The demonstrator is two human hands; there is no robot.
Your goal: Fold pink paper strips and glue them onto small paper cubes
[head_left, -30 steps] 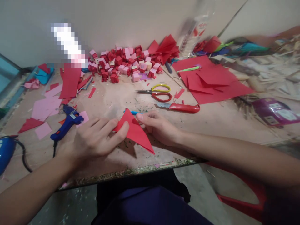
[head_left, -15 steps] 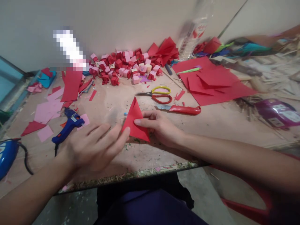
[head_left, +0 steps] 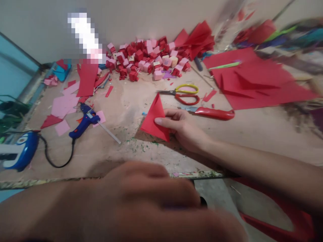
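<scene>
My right hand (head_left: 183,127) pinches a folded red paper triangle (head_left: 153,122), thumb on its near face and fingers behind. The triangle stands point-up just above the table. My left hand (head_left: 151,198) is close to the camera, low in the view, and blurred; its fingers are apart, with nothing visible in them. Behind the triangle lie scissors (head_left: 174,91) with one yellow and one red handle loop. A red-handled cutting knife (head_left: 214,113) is to the right of the scissors, beyond my right hand.
A blue glue gun (head_left: 83,124) with a glue stick and a black cord lies left. Small red and pink paper cubes (head_left: 146,60) are heaped along the wall. Red paper sheets (head_left: 262,77) spread on the right. Pink paper pieces (head_left: 64,107) lie at the left, near a blue device (head_left: 27,151).
My left hand has left the paper triangle and come down and right, nearer the camera. My right hand still holds the triangle. The view has shifted, uncovering the glue stick.
</scene>
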